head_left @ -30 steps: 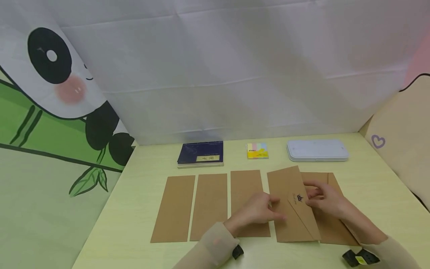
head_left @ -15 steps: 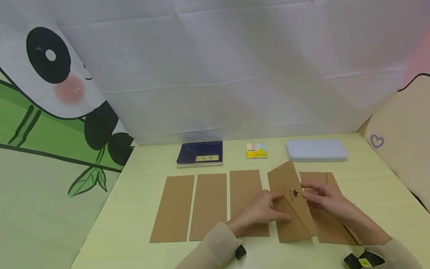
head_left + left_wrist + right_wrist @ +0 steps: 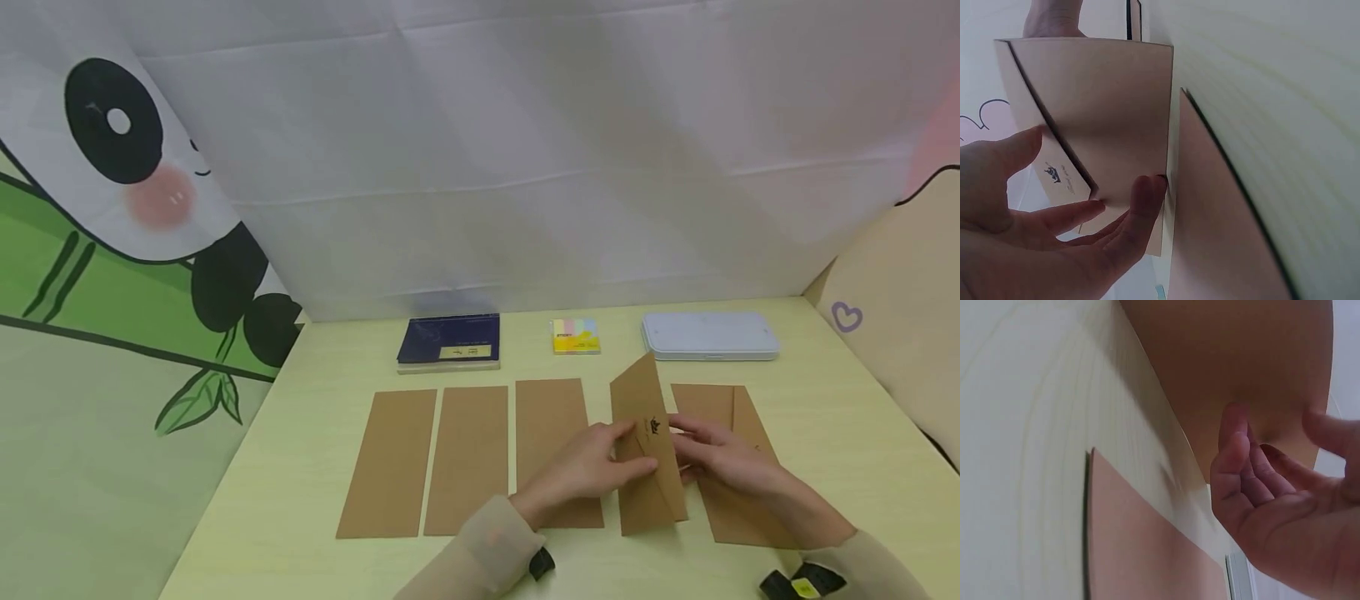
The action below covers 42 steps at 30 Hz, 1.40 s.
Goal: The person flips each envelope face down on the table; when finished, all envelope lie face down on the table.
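Observation:
A kraft-paper envelope [image 3: 637, 400] stands steeply tilted between my two hands, its flap side with a small crown print facing left. My left hand [image 3: 577, 467] grips it from that side; in the left wrist view the thumb is on the flap [image 3: 1052, 159] and a fingertip reaches the lower edge. From behind, my right hand [image 3: 738, 462] supports it; in the right wrist view its loosely bent fingertips touch the back face [image 3: 1247, 356] and the thumb is near the raised edge. Under the right hand lies another envelope [image 3: 738, 508], flap side up, partly hidden.
Three plain brown envelopes, left [image 3: 386, 467], middle [image 3: 467, 458] and right [image 3: 551, 400], lie in a row to the left. Behind them are a dark blue book [image 3: 450, 337], a sticky-note pack [image 3: 575, 337] and a white case [image 3: 710, 336]. A white cloth wall [image 3: 487, 167] closes the back.
The envelope has been turned up from a shallow tilt to nearly on edge, its raised side moving left. My left hand has shifted slightly right; my right hand has followed behind the envelope.

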Each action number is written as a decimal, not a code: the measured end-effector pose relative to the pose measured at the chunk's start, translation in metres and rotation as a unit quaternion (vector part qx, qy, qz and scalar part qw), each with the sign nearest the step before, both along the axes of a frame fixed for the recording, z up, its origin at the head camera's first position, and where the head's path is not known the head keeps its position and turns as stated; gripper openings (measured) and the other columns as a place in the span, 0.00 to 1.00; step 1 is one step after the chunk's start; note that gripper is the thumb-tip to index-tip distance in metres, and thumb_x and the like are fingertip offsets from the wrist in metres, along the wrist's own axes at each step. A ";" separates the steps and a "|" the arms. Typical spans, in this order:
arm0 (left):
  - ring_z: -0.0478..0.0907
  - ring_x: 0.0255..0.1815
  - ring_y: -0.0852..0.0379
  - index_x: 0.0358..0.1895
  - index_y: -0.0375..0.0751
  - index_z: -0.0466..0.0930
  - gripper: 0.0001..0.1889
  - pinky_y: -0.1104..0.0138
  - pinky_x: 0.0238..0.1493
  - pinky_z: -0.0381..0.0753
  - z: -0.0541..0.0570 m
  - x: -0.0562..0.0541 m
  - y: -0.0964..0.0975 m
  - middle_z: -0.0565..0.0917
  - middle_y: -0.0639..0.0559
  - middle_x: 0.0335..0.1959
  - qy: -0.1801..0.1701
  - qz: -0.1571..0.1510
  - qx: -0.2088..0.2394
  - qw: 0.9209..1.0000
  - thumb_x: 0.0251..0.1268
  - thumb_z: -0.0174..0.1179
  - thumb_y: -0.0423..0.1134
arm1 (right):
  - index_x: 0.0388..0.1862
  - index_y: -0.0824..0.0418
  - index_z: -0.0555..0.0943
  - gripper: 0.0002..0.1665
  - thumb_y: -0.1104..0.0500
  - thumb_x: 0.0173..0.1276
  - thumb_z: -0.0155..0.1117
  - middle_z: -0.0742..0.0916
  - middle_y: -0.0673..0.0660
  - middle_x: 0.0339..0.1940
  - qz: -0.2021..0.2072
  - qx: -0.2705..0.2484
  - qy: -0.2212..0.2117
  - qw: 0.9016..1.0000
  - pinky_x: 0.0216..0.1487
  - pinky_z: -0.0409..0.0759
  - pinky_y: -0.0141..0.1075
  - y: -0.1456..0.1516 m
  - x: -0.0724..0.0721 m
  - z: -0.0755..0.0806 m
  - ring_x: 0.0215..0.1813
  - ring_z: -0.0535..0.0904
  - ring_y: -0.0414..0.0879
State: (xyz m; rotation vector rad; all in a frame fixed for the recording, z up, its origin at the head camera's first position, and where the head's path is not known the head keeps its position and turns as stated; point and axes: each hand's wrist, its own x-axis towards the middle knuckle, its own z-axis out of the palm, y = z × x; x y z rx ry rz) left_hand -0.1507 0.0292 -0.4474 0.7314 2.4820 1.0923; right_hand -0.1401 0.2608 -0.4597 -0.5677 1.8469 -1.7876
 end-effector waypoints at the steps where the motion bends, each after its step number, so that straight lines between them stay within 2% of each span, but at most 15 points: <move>1: 0.70 0.58 0.63 0.69 0.41 0.66 0.35 0.67 0.55 0.70 0.000 0.000 0.000 0.74 0.53 0.60 -0.004 0.002 0.002 1.000 0.64 0.57 0.59 | 0.70 0.78 0.49 0.31 0.61 0.78 0.43 0.82 0.64 0.51 0.004 0.001 0.002 1.000 0.42 0.79 0.43 0.000 0.000 0.000 0.46 0.81 0.50; 5: 0.67 0.62 0.60 0.72 0.46 0.62 0.36 0.64 0.56 0.70 -0.001 0.002 0.001 0.71 0.54 0.64 -0.022 0.010 0.012 1.000 0.66 0.52 0.62 | 0.72 0.76 0.44 0.36 0.62 0.77 0.47 0.73 0.75 0.60 0.000 0.034 0.013 0.999 0.43 0.79 0.45 0.000 0.002 -0.002 0.50 0.79 0.48; 9: 0.66 0.63 0.60 0.73 0.48 0.59 0.36 0.64 0.58 0.69 0.000 0.004 0.000 0.68 0.56 0.66 -0.031 0.011 0.024 0.999 0.67 0.49 0.63 | 0.72 0.78 0.42 0.41 0.63 0.74 0.52 0.66 0.81 0.62 -0.011 0.084 0.039 0.996 0.42 0.79 0.43 -0.001 0.005 -0.004 0.53 0.76 0.49; 12: 0.65 0.64 0.61 0.73 0.49 0.59 0.36 0.64 0.58 0.68 0.000 0.004 0.000 0.67 0.56 0.67 -0.035 0.013 0.028 0.999 0.68 0.48 0.63 | 0.72 0.79 0.41 0.44 0.64 0.71 0.56 0.66 0.81 0.61 -0.012 0.108 0.049 0.993 0.39 0.78 0.42 -0.005 0.006 -0.004 0.50 0.77 0.51; 17: 0.65 0.64 0.61 0.74 0.49 0.58 0.36 0.64 0.58 0.68 0.000 0.004 0.000 0.67 0.56 0.67 -0.041 0.017 0.035 0.998 0.69 0.45 0.64 | 0.72 0.78 0.42 0.45 0.64 0.70 0.58 0.67 0.81 0.60 -0.008 0.113 0.069 0.991 0.35 0.78 0.40 -0.011 0.006 -0.003 0.42 0.80 0.47; 19: 0.68 0.61 0.63 0.74 0.50 0.58 0.35 0.65 0.57 0.69 0.001 0.005 0.000 0.68 0.58 0.66 -0.041 0.022 0.040 0.998 0.69 0.42 0.65 | 0.72 0.77 0.43 0.44 0.64 0.70 0.58 0.69 0.80 0.59 -0.013 0.117 0.081 0.990 0.33 0.78 0.40 -0.012 0.006 -0.003 0.41 0.80 0.47; 22: 0.77 0.48 0.63 0.73 0.53 0.59 0.34 0.65 0.47 0.74 0.001 0.006 0.001 0.75 0.62 0.58 -0.061 0.034 0.058 0.996 0.70 0.40 0.65 | 0.74 0.73 0.45 0.45 0.63 0.69 0.60 0.71 0.78 0.58 -0.023 0.127 0.090 0.988 0.32 0.78 0.40 -0.014 0.008 -0.002 0.42 0.80 0.48; 25: 0.79 0.36 0.63 0.73 0.56 0.60 0.31 0.67 0.38 0.75 0.003 0.007 0.001 0.80 0.63 0.47 -0.093 0.049 0.086 0.991 0.71 0.40 0.64 | 0.76 0.66 0.48 0.45 0.61 0.68 0.62 0.72 0.75 0.58 -0.037 0.137 0.085 0.986 0.33 0.77 0.41 -0.017 0.011 -0.001 0.44 0.80 0.53; 28: 0.79 0.35 0.64 0.72 0.55 0.61 0.29 0.68 0.35 0.76 0.004 0.008 0.001 0.81 0.60 0.43 -0.115 0.057 0.115 0.985 0.73 0.40 0.61 | 0.76 0.60 0.51 0.45 0.59 0.68 0.64 0.73 0.72 0.57 -0.046 0.145 0.078 0.985 0.34 0.78 0.43 -0.021 0.012 0.001 0.46 0.79 0.56; 32: 0.81 0.34 0.63 0.70 0.48 0.65 0.27 0.69 0.37 0.77 0.005 0.009 0.000 0.83 0.52 0.38 -0.120 0.055 0.148 0.980 0.75 0.41 0.57 | 0.76 0.57 0.52 0.44 0.58 0.67 0.64 0.74 0.71 0.56 -0.050 0.154 0.081 0.983 0.35 0.77 0.43 -0.023 0.013 0.002 0.47 0.78 0.58; 35: 0.82 0.33 0.61 0.54 0.37 0.79 0.24 0.67 0.37 0.79 0.006 0.008 0.001 0.80 0.48 0.30 -0.128 0.053 0.198 0.970 0.76 0.42 0.52 | 0.76 0.55 0.52 0.44 0.57 0.67 0.64 0.75 0.70 0.54 -0.052 0.159 0.086 0.982 0.34 0.77 0.43 -0.024 0.012 0.000 0.46 0.79 0.57; 36: 0.83 0.33 0.60 0.46 0.35 0.81 0.23 0.66 0.37 0.80 0.006 0.008 0.001 0.79 0.48 0.29 -0.132 0.055 0.216 0.966 0.76 0.42 0.51 | 0.76 0.54 0.52 0.44 0.57 0.67 0.64 0.75 0.69 0.54 -0.053 0.160 0.085 0.982 0.33 0.77 0.43 -0.023 0.011 -0.001 0.46 0.80 0.56; 38: 0.83 0.32 0.60 0.31 0.34 0.76 0.22 0.64 0.37 0.81 0.007 0.007 0.001 0.80 0.50 0.28 -0.137 0.060 0.250 0.957 0.76 0.44 0.48 | 0.76 0.52 0.52 0.44 0.57 0.67 0.64 0.75 0.69 0.53 -0.055 0.159 0.083 0.982 0.33 0.78 0.44 -0.023 0.010 -0.002 0.45 0.80 0.55; 39: 0.83 0.31 0.59 0.27 0.36 0.72 0.21 0.64 0.36 0.81 0.007 0.006 0.001 0.80 0.51 0.28 -0.139 0.062 0.264 0.952 0.76 0.45 0.47 | 0.76 0.52 0.52 0.44 0.56 0.67 0.64 0.75 0.69 0.53 -0.057 0.159 0.081 0.982 0.33 0.78 0.44 -0.022 0.010 -0.003 0.45 0.81 0.55; 42: 0.83 0.30 0.59 0.27 0.37 0.73 0.18 0.63 0.36 0.81 0.005 0.005 0.000 0.80 0.53 0.28 -0.143 0.074 0.288 0.944 0.75 0.47 0.44 | 0.76 0.51 0.52 0.44 0.57 0.67 0.64 0.74 0.69 0.53 -0.060 0.156 0.079 0.983 0.32 0.78 0.44 -0.022 0.011 -0.002 0.44 0.81 0.55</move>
